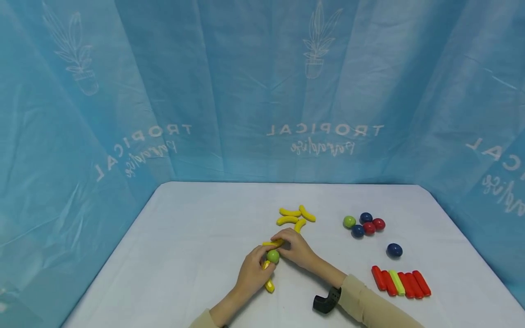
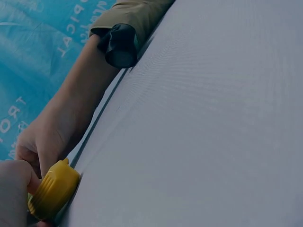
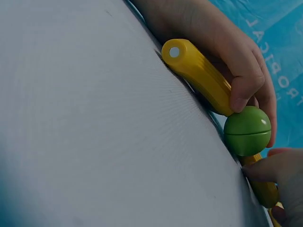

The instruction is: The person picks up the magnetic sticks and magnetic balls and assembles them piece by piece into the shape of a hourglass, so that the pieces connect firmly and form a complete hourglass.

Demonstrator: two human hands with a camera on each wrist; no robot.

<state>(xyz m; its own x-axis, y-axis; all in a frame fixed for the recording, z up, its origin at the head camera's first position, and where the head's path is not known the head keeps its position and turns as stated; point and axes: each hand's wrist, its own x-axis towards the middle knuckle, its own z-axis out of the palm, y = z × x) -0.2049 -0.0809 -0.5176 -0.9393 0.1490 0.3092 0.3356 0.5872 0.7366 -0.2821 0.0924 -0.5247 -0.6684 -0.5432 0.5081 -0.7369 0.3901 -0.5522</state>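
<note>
My left hand (image 1: pixel 252 273) grips a green ball (image 3: pixel 247 131) between its thumb and index finger. A yellow curved rod (image 3: pixel 199 73) with a pale disc in its end runs from the ball towards me, under the left thumb. In the head view, the right hand (image 1: pixel 297 248) pinches a second yellow curved rod (image 1: pixel 268 244), which meets the ball's far side; whether they touch is hard to tell. From the left wrist, the near rod (image 2: pixel 54 189) shows ribbed, between the two hands, with most of the ball hidden. Both hands stay low over the white table (image 1: pixel 197 232).
Several yellow curved rods (image 1: pixel 289 212) lie beyond the right hand. Rightward sit a green ball (image 1: pixel 349 222), dark blue balls (image 1: pixel 357 231), red balls (image 1: pixel 379 224) and a lone blue ball (image 1: pixel 394 250). Nearer me lie red rods (image 1: pixel 415 285) around a yellow-green rod (image 1: pixel 397 282). A blue curtain (image 1: pixel 246 91) surrounds the table.
</note>
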